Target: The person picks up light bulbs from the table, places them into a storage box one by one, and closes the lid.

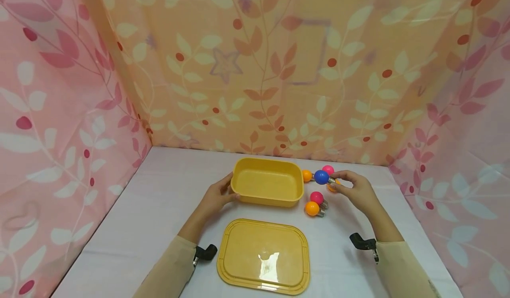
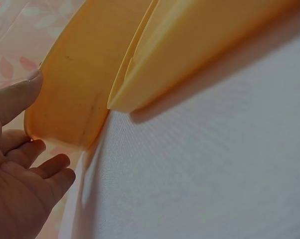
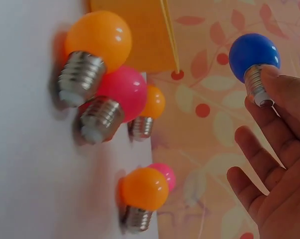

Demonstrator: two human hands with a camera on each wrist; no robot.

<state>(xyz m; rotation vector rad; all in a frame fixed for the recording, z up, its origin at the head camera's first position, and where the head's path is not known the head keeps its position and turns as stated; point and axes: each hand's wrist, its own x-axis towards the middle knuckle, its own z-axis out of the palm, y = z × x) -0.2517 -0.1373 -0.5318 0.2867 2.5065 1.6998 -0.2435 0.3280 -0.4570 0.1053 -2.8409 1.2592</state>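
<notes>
My right hand pinches a blue light bulb by its metal screw base between thumb and index finger. The other fingers spread loosely in the right wrist view. The bulb is held up off the cloth, right of an open yellow plastic box. At the box's left end my left hand grips it, thumb on the front side and fingers round the corner. In the left wrist view, the thumb presses the box wall. Orange bulbs and pink bulbs lie beside the box.
A yellow lid lies flat on the white cloth in front of the box. An orange bulb lies right by the box's right end. Patterned curtains close off the back and both sides.
</notes>
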